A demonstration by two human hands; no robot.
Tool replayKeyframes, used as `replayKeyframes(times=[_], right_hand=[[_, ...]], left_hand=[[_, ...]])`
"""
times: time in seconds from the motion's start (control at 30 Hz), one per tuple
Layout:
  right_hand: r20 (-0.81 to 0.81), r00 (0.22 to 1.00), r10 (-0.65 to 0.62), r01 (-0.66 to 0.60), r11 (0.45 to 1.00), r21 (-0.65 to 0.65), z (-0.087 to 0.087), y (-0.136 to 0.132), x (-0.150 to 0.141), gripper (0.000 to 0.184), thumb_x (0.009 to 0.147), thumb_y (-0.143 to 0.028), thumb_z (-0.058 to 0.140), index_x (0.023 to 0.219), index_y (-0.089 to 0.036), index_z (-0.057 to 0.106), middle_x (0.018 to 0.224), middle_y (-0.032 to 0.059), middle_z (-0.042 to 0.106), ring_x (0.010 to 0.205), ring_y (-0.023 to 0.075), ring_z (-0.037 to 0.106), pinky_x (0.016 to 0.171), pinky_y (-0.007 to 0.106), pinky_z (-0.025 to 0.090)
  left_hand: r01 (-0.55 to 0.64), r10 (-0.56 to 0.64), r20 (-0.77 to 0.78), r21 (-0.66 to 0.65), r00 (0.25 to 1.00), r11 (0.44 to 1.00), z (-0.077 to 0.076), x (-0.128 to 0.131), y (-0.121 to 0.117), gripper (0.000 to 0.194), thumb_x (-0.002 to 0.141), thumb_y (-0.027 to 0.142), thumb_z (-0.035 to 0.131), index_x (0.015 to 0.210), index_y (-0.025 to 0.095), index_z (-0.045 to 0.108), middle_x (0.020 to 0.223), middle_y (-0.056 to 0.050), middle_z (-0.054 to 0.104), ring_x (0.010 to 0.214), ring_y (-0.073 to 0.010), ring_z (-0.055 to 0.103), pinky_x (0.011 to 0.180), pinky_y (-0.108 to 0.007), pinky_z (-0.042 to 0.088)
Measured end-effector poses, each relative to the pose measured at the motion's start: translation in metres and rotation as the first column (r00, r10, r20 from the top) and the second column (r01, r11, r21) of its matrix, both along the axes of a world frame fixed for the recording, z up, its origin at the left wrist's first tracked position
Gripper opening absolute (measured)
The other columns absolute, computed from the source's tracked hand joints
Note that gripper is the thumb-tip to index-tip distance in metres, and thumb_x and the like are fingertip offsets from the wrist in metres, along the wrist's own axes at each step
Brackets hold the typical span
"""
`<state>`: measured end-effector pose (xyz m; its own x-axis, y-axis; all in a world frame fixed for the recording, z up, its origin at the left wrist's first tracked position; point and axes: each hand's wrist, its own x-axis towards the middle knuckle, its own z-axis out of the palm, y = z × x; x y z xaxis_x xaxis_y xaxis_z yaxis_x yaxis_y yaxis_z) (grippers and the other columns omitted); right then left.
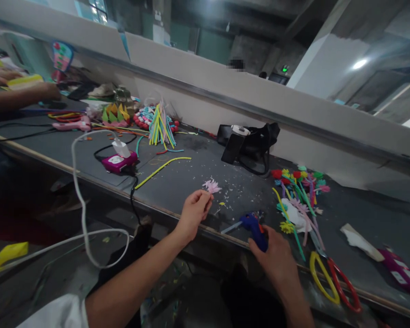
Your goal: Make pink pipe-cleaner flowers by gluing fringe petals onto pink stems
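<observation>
My left hand (195,210) is closed in a pinch on a pale pink paper-like flower (212,186), its fringed petals fanned out above the fingertips. The hand hovers over the table's front edge. My right hand (276,255) has its thumb and fingers around the handle of a blue hot glue gun (254,228). The gun is at the table's edge, with a translucent glue stick (231,227) poking out to the left. Small white scraps and a tiny yellow piece (222,203) lie just beyond the hands.
Right of the gun lie a heap of colourful craft flowers (299,177), scissors (328,273) with red and yellow handles, and a purple power strip (401,273). Behind are a phone (231,146) and black bag (259,141). Leftward, a cabled purple socket (118,160) and yellow stick (160,171); another person's hands (48,91) work far left.
</observation>
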<state>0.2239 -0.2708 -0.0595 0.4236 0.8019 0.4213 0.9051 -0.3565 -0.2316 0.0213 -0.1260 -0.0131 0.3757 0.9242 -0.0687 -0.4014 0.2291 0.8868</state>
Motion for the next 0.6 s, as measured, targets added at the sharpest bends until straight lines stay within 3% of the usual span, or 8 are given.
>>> replayKeyframes(times=[0.1,0.23,0.37,0.47,0.6], right_hand=[[-0.109,0.994,0.001,-0.004,1.0,-0.028,-0.005,0.004,0.001,0.039,0.08,-0.039,0.054,0.112,-0.018,0.059,0.093,0.0115,0.069,0.087,0.0298,0.065,0.078,0.041,0.048],[-0.179,0.981,-0.079,0.063,0.994,-0.09,0.002,0.011,-0.003,0.04,0.076,-0.033,0.052,0.111,-0.016,0.06,0.1,0.0146,0.07,0.09,0.0313,0.066,0.079,0.042,0.049],[-0.359,0.929,-0.087,0.124,0.989,0.083,0.017,0.008,-0.009,0.041,0.071,-0.035,0.056,0.107,-0.016,0.062,0.099,0.0124,0.069,0.091,0.0293,0.066,0.08,0.041,0.049],[-0.561,0.828,0.019,0.173,0.942,0.287,0.03,0.0,-0.015,0.045,0.071,-0.04,0.062,0.11,-0.018,0.061,0.089,0.0066,0.068,0.078,0.0238,0.065,0.071,0.036,0.05],[-0.76,0.58,0.293,0.146,0.881,0.451,0.038,-0.001,-0.031,0.037,0.076,-0.044,0.065,0.104,-0.018,0.06,0.077,0.0017,0.063,0.062,0.0173,0.06,0.059,0.031,0.049]], left_hand=[[-0.015,0.017,-0.048,0.038,0.999,0.999,-0.003,0.003,-0.003,0.028,0.078,0.043,0.064,0.073,0.017,0.056,0.05,0.008,0.037,0.041,-0.0035,0.025,0.039,-0.018,0.016],[0.004,0.0,-0.079,0.047,0.997,0.999,-0.004,0.003,-0.004,0.027,0.078,0.042,0.064,0.074,0.017,0.057,0.051,0.008,0.037,0.042,-0.0038,0.025,0.04,-0.018,0.016],[0.037,-0.037,-0.047,0.008,0.998,0.999,-0.004,0.002,-0.004,0.027,0.078,0.043,0.064,0.074,0.017,0.057,0.05,0.009,0.035,0.04,-0.0034,0.022,0.039,-0.019,0.013],[0.063,-0.063,-0.014,-0.025,0.998,0.998,-0.004,0.002,-0.003,0.027,0.077,0.042,0.065,0.074,0.017,0.056,0.05,0.009,0.036,0.039,-0.0027,0.021,0.038,-0.019,0.012],[0.095,-0.094,0.022,-0.06,0.995,0.994,-0.003,0.002,-0.003,0.025,0.076,0.039,0.065,0.072,0.016,0.056,0.048,0.009,0.038,0.038,-0.0025,0.022,0.037,-0.018,0.013]])
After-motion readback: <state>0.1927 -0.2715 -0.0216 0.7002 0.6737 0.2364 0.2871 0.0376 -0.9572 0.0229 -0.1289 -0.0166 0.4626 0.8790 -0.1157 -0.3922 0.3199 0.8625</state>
